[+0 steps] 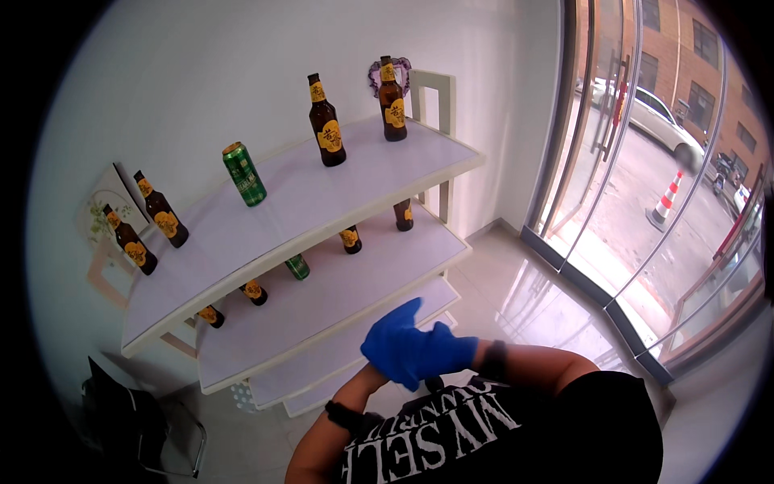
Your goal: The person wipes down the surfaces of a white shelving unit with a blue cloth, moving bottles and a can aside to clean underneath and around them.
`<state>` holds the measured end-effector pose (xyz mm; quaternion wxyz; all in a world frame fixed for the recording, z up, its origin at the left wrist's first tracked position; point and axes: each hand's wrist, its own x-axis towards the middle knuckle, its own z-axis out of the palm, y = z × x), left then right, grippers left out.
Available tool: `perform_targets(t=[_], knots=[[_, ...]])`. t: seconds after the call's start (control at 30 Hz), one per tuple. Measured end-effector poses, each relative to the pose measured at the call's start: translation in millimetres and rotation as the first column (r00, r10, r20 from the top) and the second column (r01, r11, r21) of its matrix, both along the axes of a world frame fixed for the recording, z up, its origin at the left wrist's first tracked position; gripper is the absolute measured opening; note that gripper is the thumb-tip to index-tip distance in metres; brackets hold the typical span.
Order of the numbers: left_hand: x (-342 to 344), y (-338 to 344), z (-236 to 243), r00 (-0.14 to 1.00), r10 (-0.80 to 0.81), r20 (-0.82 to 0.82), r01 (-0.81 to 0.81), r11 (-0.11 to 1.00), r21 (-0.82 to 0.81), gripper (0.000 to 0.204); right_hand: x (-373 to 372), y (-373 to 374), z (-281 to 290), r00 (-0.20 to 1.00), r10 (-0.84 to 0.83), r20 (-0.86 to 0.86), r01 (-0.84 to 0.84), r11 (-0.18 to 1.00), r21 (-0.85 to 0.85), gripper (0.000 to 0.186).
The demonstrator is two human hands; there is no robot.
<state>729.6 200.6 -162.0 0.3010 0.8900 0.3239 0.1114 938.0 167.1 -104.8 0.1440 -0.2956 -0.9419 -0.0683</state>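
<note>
My two hands meet in front of my chest, just off the near edge of the lower shelves. Blue glove material covers my right hand [439, 351], beyond a black wristband. My left hand [371, 375] reaches in from the lower left and overlaps the blue; whether it wears a glove too, I cannot make out. One blue tip points up and another down, but which hand each belongs to is unclear. No separate object shows between the hands. Nearest to them is the white tiered shelf [322, 327], with brown bottles [351, 239] and a green can [297, 267] on its middle level.
Brown bottles with yellow labels [326, 129] and a green can [244, 175] stand upright along the top shelf [298, 214]. A dark chair [141, 415] is at the lower left. Glass doors [597, 161] close off the right side; outside are a traffic cone [666, 200] and white car [657, 121].
</note>
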Motion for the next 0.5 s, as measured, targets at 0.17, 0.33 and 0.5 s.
perform_targets(t=[0.17,0.33,0.5], knots=[[30.4,3.9,63.6,0.986,-0.151,-0.070,0.161,0.971,0.179,0.064,-17.1,-10.7,78.9,0.991,-0.095,-0.093,0.071,0.970,-0.232,0.031],[30.5,1.3,70.6,0.952,-0.178,0.250,0.192,0.981,-0.035,0.055,-12.2,0.1,81.7,0.982,-0.098,-0.164,0.042,0.947,-0.318,0.032],[38.5,20.3,83.2,0.895,-0.009,0.446,0.232,0.864,-0.448,0.048,27.9,24.1,84.9,0.952,0.015,-0.304,-0.113,0.945,-0.308,0.029]])
